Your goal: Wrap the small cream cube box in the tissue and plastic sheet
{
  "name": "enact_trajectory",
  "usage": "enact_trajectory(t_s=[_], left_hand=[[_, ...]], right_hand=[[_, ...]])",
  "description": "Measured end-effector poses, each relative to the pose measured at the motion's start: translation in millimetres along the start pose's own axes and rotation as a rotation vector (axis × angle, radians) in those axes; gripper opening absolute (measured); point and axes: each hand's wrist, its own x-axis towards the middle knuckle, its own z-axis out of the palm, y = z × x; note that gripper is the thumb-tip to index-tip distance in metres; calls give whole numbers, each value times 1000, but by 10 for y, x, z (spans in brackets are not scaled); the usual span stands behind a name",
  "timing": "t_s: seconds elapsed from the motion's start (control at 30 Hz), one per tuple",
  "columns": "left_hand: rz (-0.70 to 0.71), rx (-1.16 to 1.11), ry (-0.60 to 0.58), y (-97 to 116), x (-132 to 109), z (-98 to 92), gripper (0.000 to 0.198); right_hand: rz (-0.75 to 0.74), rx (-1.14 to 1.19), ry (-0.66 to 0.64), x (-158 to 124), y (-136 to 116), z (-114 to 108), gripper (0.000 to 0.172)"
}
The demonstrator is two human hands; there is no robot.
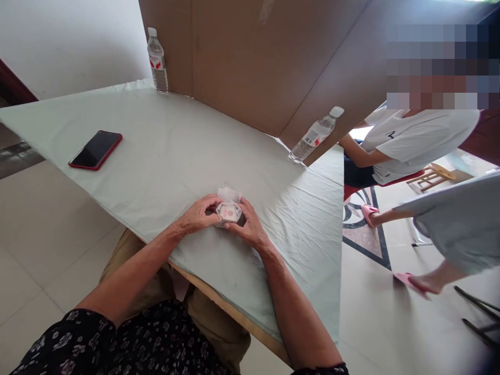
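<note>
Black flowered shirt (167, 338) closest. Left hand (199, 214), right hand (253, 226): fingers (211, 200) curled round sides of small pale box (228, 210), resting on or just above surface (187, 151), cannot tell. Lid flap (229, 195) looks up; pink print (231, 214) shows inside. Step seems: holding box open. Next move likely calls for soft, steady fingers. Farther: phone (96, 150), bottle (157, 65), other bottle (314, 136) by brown board (253, 62).

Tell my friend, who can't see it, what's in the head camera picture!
A person's left hand and right hand hold a small pale container at a cloth-covered table. A phone lies on the left; two bottles stand beside brown cardboard. Someone in a white shirt is at the right.
</note>
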Motion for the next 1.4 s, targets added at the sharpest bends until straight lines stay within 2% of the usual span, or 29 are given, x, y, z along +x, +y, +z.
enact_trajectory(t_s=[0.17,0.27,0.37,0.47,0.6,0.67,0.87,1.0,1.2,1.4], left_hand=[[18,99,9,7,13,3,33],[-27,81,-9,-8,9,16,34],[-113,9,-19,-17,-1,26,51],[-120,-28,-23,-10,-3,24,66],[-79,46,-64,12,13,5,44],[-78,80,-77,17,19,-11,39],[-29,93,-189,27,-10,-91,49],[-42,97,-201,29,-26,-100,53],[-136,-86,-188,-25,2,-62,51],[-156,-86,-161,-5,11,-44,46]], right_hand=[[-17,-23,-50,-9,-25,-18,70],[-21,-39,-85,-13,-50,-35,70],[6,-54,-104,-19,-76,-53,70],[24,-69,-112,-24,-99,-64,69],[12,-69,-114,-22,-116,-65,65],[13,-61,-116,-18,-117,-66,64],[30,-44,-140,-11,-109,-88,63],[53,-18,-138,-1,-140,-93,62],[51,151,-137,-16,-213,-195,61],[231,618,17,-9,-179,-294,74]])
